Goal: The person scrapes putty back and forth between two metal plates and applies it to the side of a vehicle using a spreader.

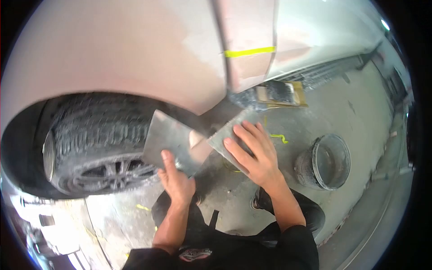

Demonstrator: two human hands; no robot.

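Note:
My left hand (177, 182) is closed on the near edge of a flat grey mixing board (167, 135), thumb on top. A pale pinkish smear of filler (196, 140) lies on the board's right part. My right hand (257, 155) grips a flat grey spreader (222, 140), its fingers laid across the upper face. The spreader's left corner is right at the board's right edge. Both are held in front of the car's body panel (117, 58), beside the dusty wheel (105, 144).
A dark bucket (330, 162) stands on the floor at right. Yellow tape (249, 51) crosses the panel gap. Under the sill lies a piece of cardboard (299, 94) with flat pieces on it. A yellow tape scrap (280, 137) is on the concrete floor (360, 112).

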